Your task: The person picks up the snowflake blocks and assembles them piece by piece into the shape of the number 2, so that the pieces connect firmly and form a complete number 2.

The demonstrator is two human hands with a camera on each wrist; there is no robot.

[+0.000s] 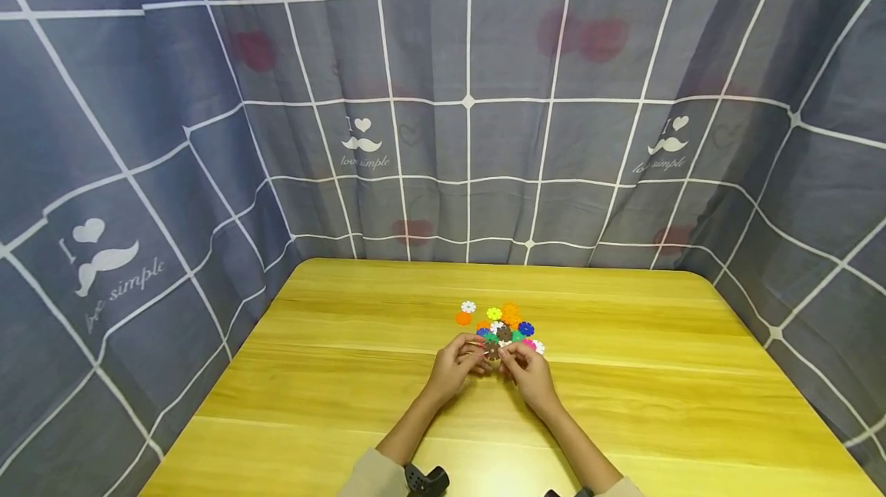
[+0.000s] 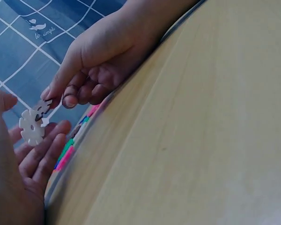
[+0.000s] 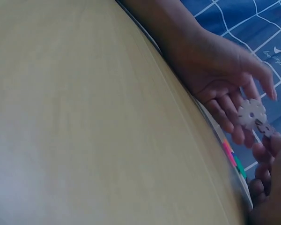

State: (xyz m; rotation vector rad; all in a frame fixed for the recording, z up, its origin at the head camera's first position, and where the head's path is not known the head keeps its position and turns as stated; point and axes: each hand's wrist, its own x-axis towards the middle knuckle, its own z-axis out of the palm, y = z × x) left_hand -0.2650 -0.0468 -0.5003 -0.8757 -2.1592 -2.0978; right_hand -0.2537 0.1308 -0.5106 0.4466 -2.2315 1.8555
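Note:
A white notched plastic disc [image 3: 251,113] and a brown notched disc [image 3: 267,129] are interlocked at their edges. My right hand [image 1: 531,379] pinches the brown disc between thumb and fingers, its other fingers curled beneath. Beside it, my left hand [image 1: 451,368] has the thumb lifted apart from loosely extended fingers. The white disc [image 2: 33,129] lies in front of those fingers; whether they touch it, I cannot tell. Just beyond both hands, a loose pile of coloured notched discs [image 1: 511,316] spreads over the table, partly hidden by the fingers.
The yellow wooden table [image 1: 332,358] extends to both sides of the hands. A grey-blue curtain [image 1: 429,135] with white grid lines hangs behind and at both sides. In the pile's outer part lie a white disc [image 1: 468,306], an orange disc [image 1: 463,318] and a blue disc [image 1: 526,328].

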